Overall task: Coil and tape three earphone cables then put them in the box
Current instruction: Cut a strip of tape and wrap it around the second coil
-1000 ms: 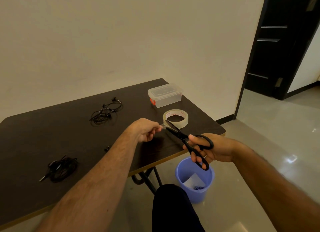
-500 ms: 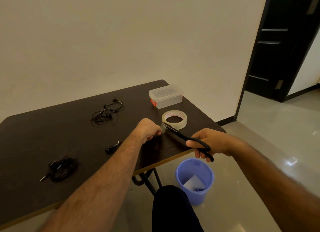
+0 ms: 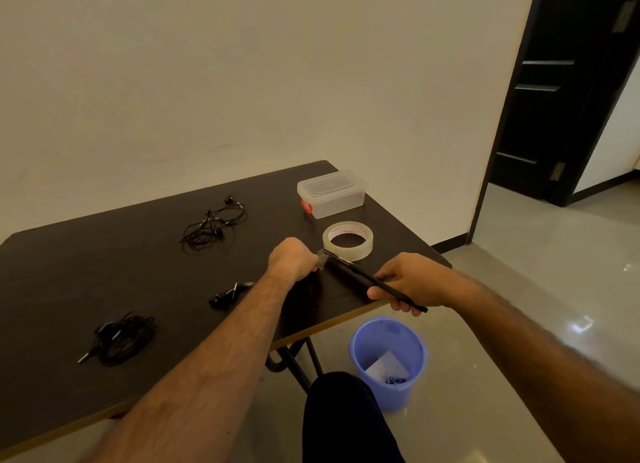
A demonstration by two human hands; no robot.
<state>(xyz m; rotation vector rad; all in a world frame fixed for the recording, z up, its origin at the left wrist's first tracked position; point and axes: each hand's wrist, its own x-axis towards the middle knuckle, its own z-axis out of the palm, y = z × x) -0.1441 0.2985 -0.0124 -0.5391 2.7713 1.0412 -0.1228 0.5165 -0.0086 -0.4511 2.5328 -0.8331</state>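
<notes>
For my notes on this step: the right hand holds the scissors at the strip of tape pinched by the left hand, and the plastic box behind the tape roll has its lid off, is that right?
Not quite: the head view shows the plastic box with its lid on. The rest stands: right hand, scissors, left hand, tape roll.

Left forearm [image 3: 221, 341] hides part of 1 coiled earphone [image 3: 225, 294].

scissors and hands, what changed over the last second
The black scissors in the right hand went from open blades to closed across the clear tape strip pinched by the left hand; the right hand turned, handles now edge-on. The clear tape roll, lidded clear plastic box and black earphone cables stayed put.
</notes>
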